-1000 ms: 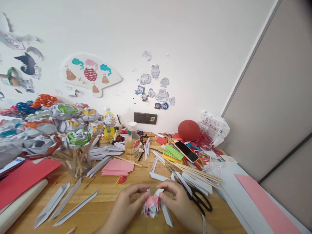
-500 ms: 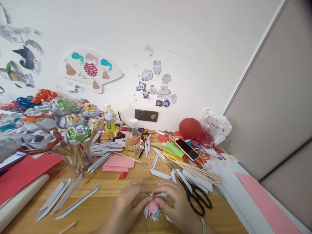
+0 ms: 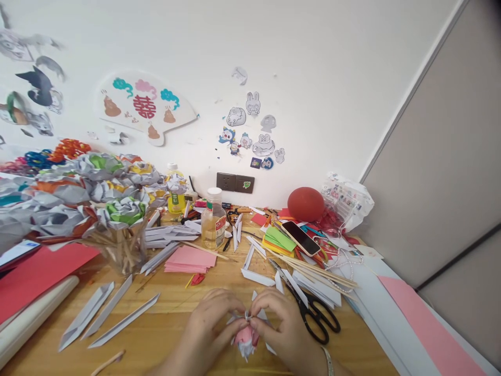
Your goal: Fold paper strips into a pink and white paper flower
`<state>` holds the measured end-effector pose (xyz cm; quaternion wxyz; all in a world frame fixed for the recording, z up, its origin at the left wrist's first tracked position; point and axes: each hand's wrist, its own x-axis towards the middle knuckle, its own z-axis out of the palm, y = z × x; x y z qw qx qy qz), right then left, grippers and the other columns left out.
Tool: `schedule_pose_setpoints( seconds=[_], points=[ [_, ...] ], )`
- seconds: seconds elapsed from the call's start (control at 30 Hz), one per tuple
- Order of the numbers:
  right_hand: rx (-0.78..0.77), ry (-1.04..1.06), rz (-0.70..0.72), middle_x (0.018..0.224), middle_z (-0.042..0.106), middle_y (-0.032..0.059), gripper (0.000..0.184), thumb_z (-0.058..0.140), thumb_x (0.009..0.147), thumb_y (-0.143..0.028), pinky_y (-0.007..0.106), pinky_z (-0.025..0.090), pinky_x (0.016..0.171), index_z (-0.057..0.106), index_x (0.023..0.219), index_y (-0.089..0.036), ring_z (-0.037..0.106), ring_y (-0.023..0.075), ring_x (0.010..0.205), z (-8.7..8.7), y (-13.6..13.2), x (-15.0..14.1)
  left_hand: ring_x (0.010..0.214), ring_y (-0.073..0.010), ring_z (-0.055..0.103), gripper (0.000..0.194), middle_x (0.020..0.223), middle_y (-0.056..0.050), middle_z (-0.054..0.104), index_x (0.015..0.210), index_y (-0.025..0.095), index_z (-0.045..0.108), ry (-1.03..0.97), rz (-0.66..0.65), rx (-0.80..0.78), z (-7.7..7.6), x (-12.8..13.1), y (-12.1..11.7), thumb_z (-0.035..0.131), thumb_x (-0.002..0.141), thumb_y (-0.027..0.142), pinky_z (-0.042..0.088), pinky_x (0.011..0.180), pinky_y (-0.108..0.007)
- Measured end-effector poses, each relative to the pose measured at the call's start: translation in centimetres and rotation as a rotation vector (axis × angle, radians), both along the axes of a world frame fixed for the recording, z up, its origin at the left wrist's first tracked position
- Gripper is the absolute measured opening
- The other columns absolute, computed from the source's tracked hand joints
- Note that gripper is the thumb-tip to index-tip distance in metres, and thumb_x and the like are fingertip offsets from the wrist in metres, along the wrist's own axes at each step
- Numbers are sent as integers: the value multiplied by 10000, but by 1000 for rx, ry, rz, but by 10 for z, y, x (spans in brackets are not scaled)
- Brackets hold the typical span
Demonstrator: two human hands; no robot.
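A small pink and white folded paper flower (image 3: 246, 339) is pinched between both hands low in the middle of the head view. My left hand (image 3: 213, 326) grips its left side with thumb and fingers closed. From the right, my right hand (image 3: 276, 324) pinches the flower's upper edge, its fingertips close to the left hand's. The fingers partly hide the flower's top. Beside my right hand lie black-handled scissors (image 3: 319, 318). A stack of pink paper (image 3: 190, 259) sits beyond my left hand, with a small red scrap (image 3: 198, 279) near it.
Folded white paper strips (image 3: 125, 319) lie at left. Many paper flowers (image 3: 125, 210) stand in a holder of sticks (image 3: 126, 250). A glue bottle (image 3: 213, 219), a phone (image 3: 300, 237), green paper (image 3: 279, 238), wooden sticks (image 3: 313, 269) and a red balloon (image 3: 306, 204) occupy the back.
The paper flower has tilted in my fingers, and its pink part shows lower down. Both hands stay in nearly the same place, with fingertips slightly shifted.
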<state>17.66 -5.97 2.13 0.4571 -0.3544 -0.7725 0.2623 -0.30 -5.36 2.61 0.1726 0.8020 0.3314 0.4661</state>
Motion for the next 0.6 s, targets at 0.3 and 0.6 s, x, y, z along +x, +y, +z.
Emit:
schedule_pose_setpoints(
  seconds=[0.3, 0.6],
  points=[
    [-97, 53, 9, 749, 625, 24, 113, 600, 806, -280, 278, 444, 702, 597, 741, -189, 589, 164, 734, -2, -1, 1, 598, -167, 637, 139, 641, -21, 681, 697, 191, 634, -21, 66, -88, -1, -1, -3, 675, 756, 311, 488, 572, -223],
    [-101, 62, 23, 751, 631, 28, 123, 590, 813, -279, 270, 441, 699, 598, 738, -181, 594, 162, 733, -3, 0, 1, 596, -154, 618, 141, 635, -12, 677, 727, 202, 644, -5, 4, -48, 1, -1, -4, 622, 806, 317, 471, 583, -219]
  ],
)
